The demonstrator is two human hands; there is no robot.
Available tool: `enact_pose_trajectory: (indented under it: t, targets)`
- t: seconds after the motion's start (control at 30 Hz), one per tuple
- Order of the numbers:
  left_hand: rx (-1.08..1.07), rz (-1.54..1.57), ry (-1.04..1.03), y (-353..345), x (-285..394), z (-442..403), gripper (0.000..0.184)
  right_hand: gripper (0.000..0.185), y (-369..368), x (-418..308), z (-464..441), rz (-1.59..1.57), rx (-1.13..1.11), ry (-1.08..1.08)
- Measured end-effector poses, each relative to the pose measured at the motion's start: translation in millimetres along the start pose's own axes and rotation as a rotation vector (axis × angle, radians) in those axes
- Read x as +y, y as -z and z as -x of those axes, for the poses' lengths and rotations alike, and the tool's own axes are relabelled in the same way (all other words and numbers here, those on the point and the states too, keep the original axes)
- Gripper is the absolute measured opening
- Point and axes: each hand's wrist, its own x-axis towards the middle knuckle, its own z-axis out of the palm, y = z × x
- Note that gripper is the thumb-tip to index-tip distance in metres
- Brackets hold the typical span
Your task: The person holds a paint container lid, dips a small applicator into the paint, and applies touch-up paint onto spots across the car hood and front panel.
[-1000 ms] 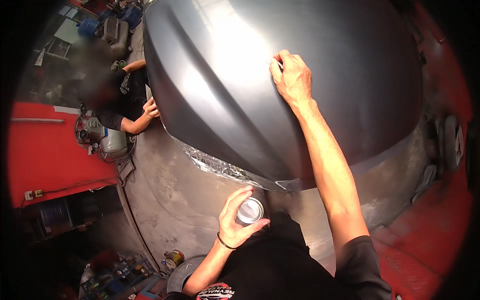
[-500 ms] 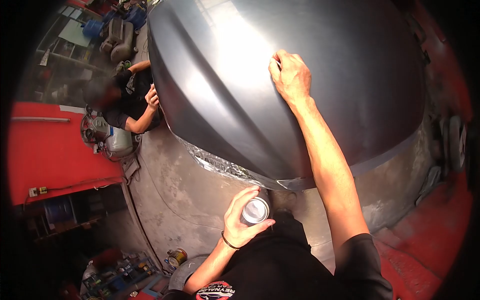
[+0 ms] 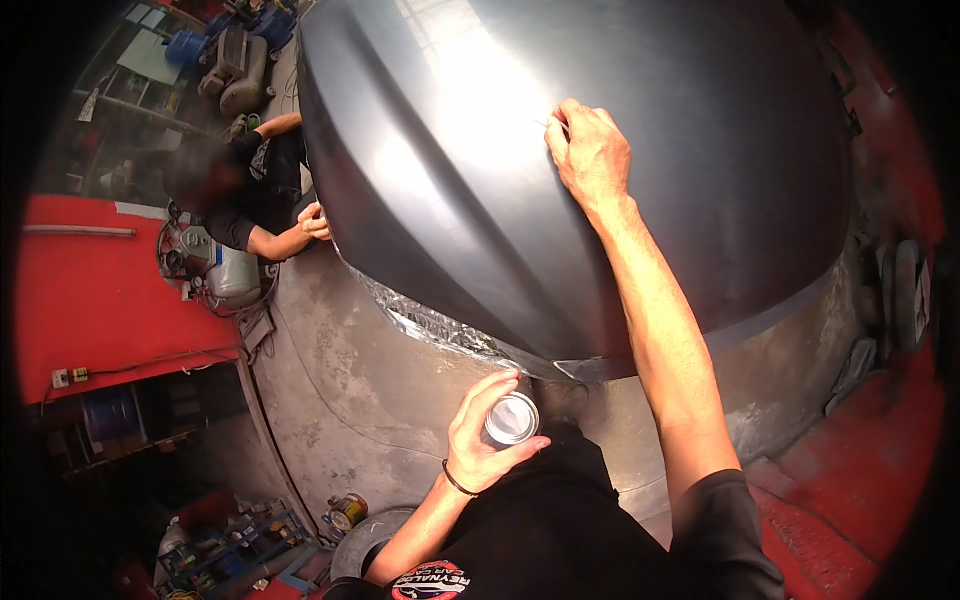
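Note:
Below the front edge of a dark grey car hood (image 3: 500, 220), my left hand (image 3: 478, 435) is wrapped round a small metal can (image 3: 511, 419), whose round silvery end faces up at me. My right arm reaches over the hood. There my right hand (image 3: 592, 155) is closed in a pinch near the bright reflection on the panel. A thin tip seems to stick out from its fingers, too small to name. Whether the fingertips touch the paint, I cannot tell.
Crinkled silvery foil (image 3: 430, 325) lines the hood's front edge. A co-worker (image 3: 240, 195) crouches at the left with a hand at the hood's side. Behind are a compressor tank (image 3: 235, 278) and a red wall panel (image 3: 110, 290). A tin (image 3: 347, 511) stands on the concrete floor.
My right hand has shifted slightly to the right and down over the hood. The co-worker's near hand has moved lower along the hood's edge. My left hand keeps its hold on the can.

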Motion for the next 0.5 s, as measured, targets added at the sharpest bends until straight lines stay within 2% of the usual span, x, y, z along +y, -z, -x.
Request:
enact_pose_trajectory:
  t: [0.5]
  targets:
    - [0.009, -0.004, -0.006, 5.8, -1.4, -4.8, 0.088, 0.011, 12.5, -10.0, -3.6, -0.025, -0.057, -0.081]
